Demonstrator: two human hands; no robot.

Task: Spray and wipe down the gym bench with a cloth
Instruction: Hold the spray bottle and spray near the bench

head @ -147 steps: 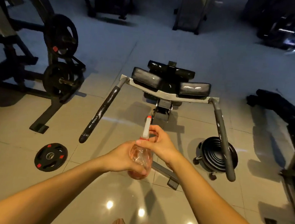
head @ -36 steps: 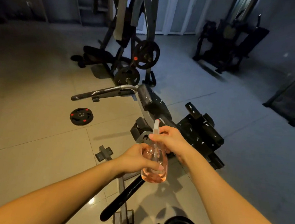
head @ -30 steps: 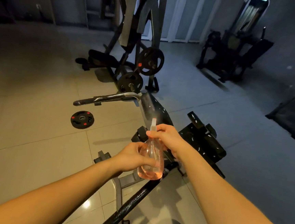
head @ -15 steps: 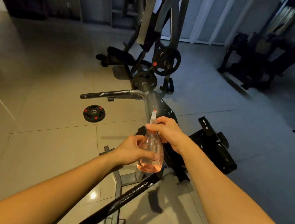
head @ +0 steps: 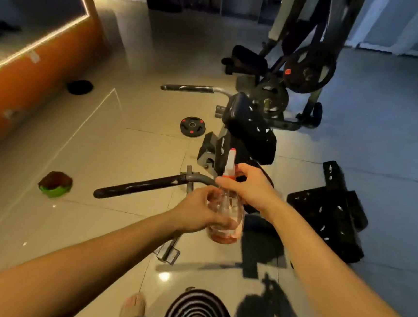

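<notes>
I hold a clear spray bottle (head: 227, 215) of pinkish liquid with a white nozzle in front of me. My left hand (head: 198, 213) wraps the bottle's body. My right hand (head: 247, 184) grips its neck at the trigger. Beyond the bottle lies the gym bench: a black pad (head: 250, 126) flecked with white, a second black pad (head: 330, 209) to the right, and a black handle bar (head: 150, 184) reaching left. The nozzle points up and away toward the pads. No cloth is clearly visible.
A small weight plate (head: 192, 126) lies on the tiled floor left of the bench. A green and brown object (head: 55, 184) sits further left. A plate-loaded machine (head: 304, 70) stands behind; stacked black rings (head: 197, 314) sit near my foot. An orange wall base (head: 33, 72) runs along the left.
My view has swung left around the bench, bringing the orange wall and green object into sight. Both hands keep the same hold on the bottle.
</notes>
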